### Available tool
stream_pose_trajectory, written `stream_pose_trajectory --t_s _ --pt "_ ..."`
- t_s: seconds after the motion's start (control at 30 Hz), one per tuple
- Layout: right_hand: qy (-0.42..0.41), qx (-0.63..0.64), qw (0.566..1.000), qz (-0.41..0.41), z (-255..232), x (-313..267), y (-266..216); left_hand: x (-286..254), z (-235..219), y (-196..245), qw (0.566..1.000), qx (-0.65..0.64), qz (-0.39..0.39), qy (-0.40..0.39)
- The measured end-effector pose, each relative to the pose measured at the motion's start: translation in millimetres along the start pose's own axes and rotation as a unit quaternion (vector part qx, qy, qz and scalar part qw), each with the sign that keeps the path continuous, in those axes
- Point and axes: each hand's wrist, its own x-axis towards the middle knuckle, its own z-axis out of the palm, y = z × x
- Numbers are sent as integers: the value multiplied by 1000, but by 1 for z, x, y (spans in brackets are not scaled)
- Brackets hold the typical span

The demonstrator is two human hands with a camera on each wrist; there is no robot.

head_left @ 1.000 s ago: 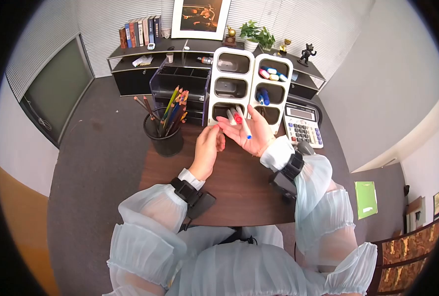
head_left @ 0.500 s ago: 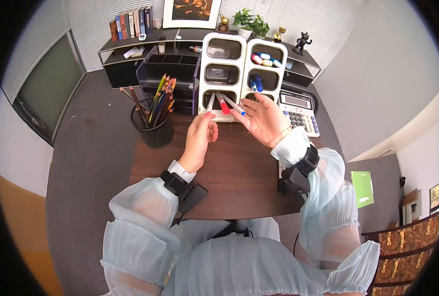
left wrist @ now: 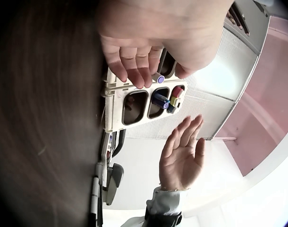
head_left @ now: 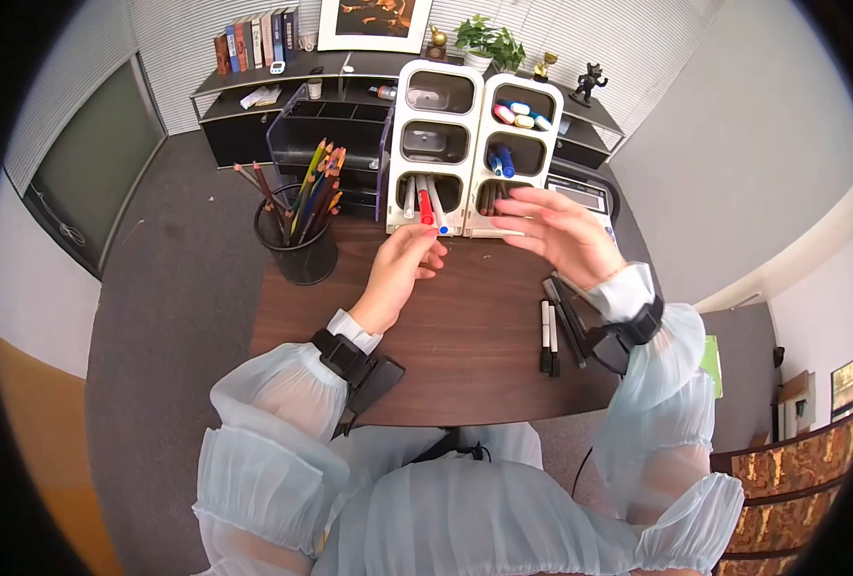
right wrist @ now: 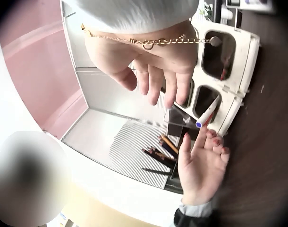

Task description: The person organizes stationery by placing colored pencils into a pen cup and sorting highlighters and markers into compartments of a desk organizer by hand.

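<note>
Since half a second ago our right hand [head_left: 566,233] has given up the markers and turned palm-down; it now hovers flat, fingers straight and holding nothing, right of centre. Lower right of it, black pens [head_left: 549,336] lie on the dark desk [head_left: 465,355]. Our left hand [head_left: 402,269], fingers relaxed and gripping nothing, touches a blue-capped marker [head_left: 437,208] beside a red marker [head_left: 425,206], both leaning out of the white organizer's [head_left: 474,125] bottom-left compartment. At upper left stands a pencil cup [head_left: 297,254].

Markers leave your palm
Your right hand [head_left: 566,233] now hovers empty, palm down; the red and blue markers [head_left: 430,205] stand in the organizer [head_left: 473,125].
</note>
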Motion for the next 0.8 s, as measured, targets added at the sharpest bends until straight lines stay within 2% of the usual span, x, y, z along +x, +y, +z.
stream_pose_trajectory --t_s 0.03,0.1,0.17,0.2,0.23,0.27,0.3,0.37,0.43,0.5,0.57,0.63,0.67,0.73,0.8 --pt "0 -1 1000 1 -9 -9 -3 0 0 0 1000 -2 0 0" --pt "34 -234 969 68 -31 -28 -7 0 0 1 999 6 35 -38" --pt "36 -369 923 107 -35 -52 -5 -1 3 2 997 -2 64 -47" --pt "14 -518 847 118 -30 -62 -7 -2 4 3 994 -7 91 -57" --pt "-7 -652 748 126 -24 -73 -8 -2 4 3 994 -8 92 -56" --pt "-17 -727 681 83 -28 -86 2 -3 4 3 994 -12 91 -57" --pt "-16 -727 681 83 -27 -95 12 -3 5 3 994 -17 91 -59" --pt "29 -817 564 116 -25 -113 30 -6 6 7 995 9 76 -65" --pt "28 -826 554 102 -26 -122 45 -7 5 5 995 35 63 -70" --pt "66 -827 547 108 -26 -124 56 -4 2 -3 990 54 105 -80" --pt "69 -816 567 89 -35 -125 66 -3 3 -8 987 53 113 -101" --pt "78 -797 598 29 -39 -125 72 -6 7 -10 984 52 120 -122" --pt "81 -796 599 28 -41 -125 75 -8 10 -11 982 64 106 -144" --pt "86 -766 637 16 -42 -124 78 -11 15 -12 973 115 78 -183" --pt "88 -760 643 29 -36 -120 78 -15 19 -18 960 154 60 -228"
